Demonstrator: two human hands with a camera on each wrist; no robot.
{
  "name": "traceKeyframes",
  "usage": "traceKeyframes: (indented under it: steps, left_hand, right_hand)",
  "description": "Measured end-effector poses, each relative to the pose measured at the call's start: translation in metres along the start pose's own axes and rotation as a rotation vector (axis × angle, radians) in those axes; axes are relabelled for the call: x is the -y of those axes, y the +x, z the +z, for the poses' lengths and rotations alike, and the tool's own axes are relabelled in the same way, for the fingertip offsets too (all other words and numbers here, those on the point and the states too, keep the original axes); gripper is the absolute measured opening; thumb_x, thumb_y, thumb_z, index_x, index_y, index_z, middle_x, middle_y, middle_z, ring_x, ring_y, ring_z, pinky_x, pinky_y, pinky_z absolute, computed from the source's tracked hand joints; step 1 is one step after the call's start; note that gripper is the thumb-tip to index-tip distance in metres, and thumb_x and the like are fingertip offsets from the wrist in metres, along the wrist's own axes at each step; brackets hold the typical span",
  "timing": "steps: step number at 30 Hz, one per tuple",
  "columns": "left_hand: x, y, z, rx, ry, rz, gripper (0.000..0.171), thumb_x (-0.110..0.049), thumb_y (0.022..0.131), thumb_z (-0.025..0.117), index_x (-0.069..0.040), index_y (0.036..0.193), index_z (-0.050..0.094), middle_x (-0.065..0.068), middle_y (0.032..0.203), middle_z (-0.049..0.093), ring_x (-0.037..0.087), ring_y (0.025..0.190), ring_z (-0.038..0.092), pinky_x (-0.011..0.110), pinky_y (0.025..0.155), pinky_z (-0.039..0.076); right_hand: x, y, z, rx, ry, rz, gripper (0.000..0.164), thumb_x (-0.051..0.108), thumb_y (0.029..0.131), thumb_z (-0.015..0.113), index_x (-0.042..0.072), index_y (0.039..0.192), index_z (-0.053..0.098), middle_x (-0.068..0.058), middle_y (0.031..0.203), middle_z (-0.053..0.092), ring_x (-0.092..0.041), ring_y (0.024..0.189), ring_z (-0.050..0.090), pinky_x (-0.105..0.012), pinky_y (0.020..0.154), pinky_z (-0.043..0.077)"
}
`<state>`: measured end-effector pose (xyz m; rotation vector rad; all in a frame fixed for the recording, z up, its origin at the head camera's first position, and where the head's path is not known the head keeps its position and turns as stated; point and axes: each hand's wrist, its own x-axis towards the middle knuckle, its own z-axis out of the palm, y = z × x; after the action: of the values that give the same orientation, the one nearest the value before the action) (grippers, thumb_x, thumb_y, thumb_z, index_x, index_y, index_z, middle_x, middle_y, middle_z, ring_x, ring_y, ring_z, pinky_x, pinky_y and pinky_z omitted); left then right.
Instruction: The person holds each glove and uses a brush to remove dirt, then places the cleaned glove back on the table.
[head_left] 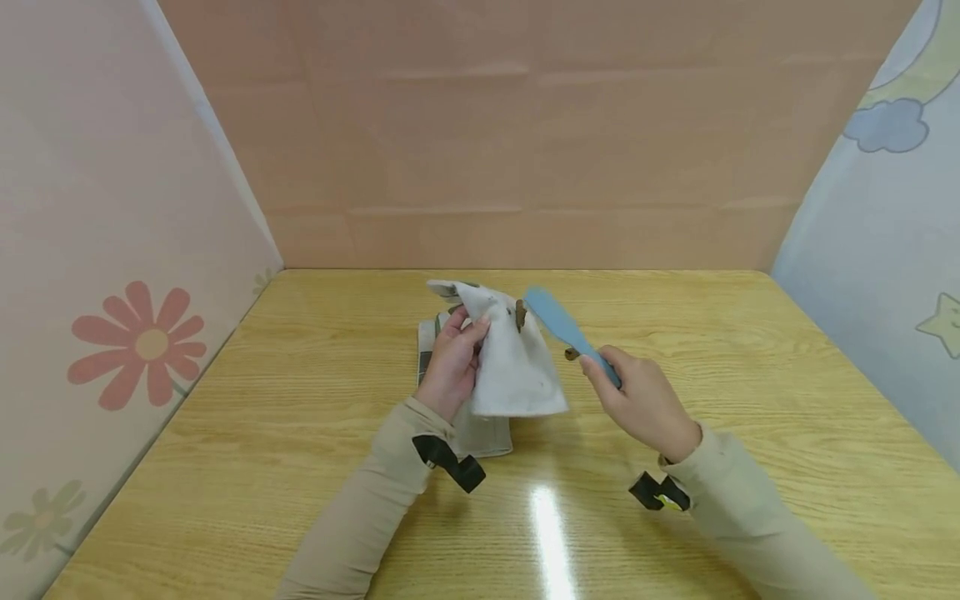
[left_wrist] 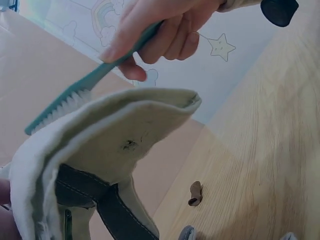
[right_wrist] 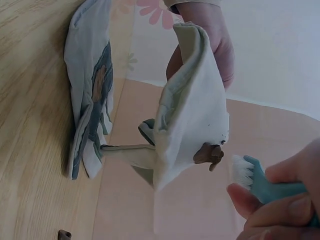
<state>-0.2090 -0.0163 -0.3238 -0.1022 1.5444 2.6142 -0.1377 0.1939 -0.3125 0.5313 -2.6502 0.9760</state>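
Note:
My left hand grips a thick white cloth piece and holds it up off the table. Dark grey stitched strips show on its underside in the left wrist view, along with a black smudge. A curled brown bit clings to its outer face. In my right hand is a light blue brush, gripped by the handle. Its white bristles face the cloth near the brown bit, with a small gap in the right wrist view.
A second, similar white cloth piece with dark grey parts lies on the wooden table, beneath the held one. Another small brown bit rests on the tabletop. Printed panels and a plain peach backdrop enclose the table.

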Motion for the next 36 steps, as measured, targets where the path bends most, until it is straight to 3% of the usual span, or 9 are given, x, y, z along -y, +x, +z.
traceKeyframes:
  steps: [11, 21, 27, 36]
  left_hand:
    - [0.000, 0.000, 0.001, 0.015, 0.010, 0.009, 0.030, -0.006, 0.096, 0.048, -0.005, 0.126, 0.048, -0.009, 0.083, 0.061, 0.003, 0.074, 0.059, 0.020, 0.069, 0.047]
    - [0.000, 0.000, 0.001, 0.004, 0.019, -0.003, 0.033, -0.005, 0.096, 0.048, -0.005, 0.129, 0.048, -0.008, 0.087, 0.061, 0.003, 0.076, 0.060, 0.020, 0.070, 0.048]
    - [0.001, -0.001, 0.001, 0.004, 0.024, -0.008, 0.032, -0.007, 0.096, 0.049, -0.006, 0.128, 0.049, -0.008, 0.088, 0.062, 0.003, 0.077, 0.059, 0.021, 0.072, 0.047]
    - [-0.001, 0.001, -0.002, -0.014, 0.006, 0.015, 0.030, -0.004, 0.096, 0.049, -0.005, 0.125, 0.049, -0.009, 0.082, 0.060, 0.002, 0.072, 0.059, 0.019, 0.067, 0.048]
  right_hand:
    - [-0.001, 0.002, 0.001, 0.075, -0.024, 0.048, 0.029, 0.021, 0.099, 0.046, 0.007, 0.074, 0.049, 0.006, 0.052, 0.027, 0.000, 0.041, 0.019, -0.018, 0.040, 0.023]
    - [0.002, 0.003, -0.004, 0.026, -0.041, 0.036, 0.028, 0.021, 0.099, 0.047, 0.005, 0.076, 0.053, 0.005, 0.051, 0.028, 0.000, 0.040, 0.021, -0.019, 0.039, 0.024]
    - [0.005, 0.006, -0.001, 0.073, -0.047, 0.035, 0.030, 0.023, 0.099, 0.046, 0.008, 0.073, 0.048, 0.005, 0.052, 0.028, -0.001, 0.041, 0.019, -0.019, 0.040, 0.023]
    - [-0.007, 0.001, -0.003, 0.112, -0.102, 0.088, 0.033, 0.026, 0.100, 0.044, 0.009, 0.072, 0.048, 0.005, 0.052, 0.028, -0.003, 0.041, 0.019, -0.018, 0.040, 0.023]
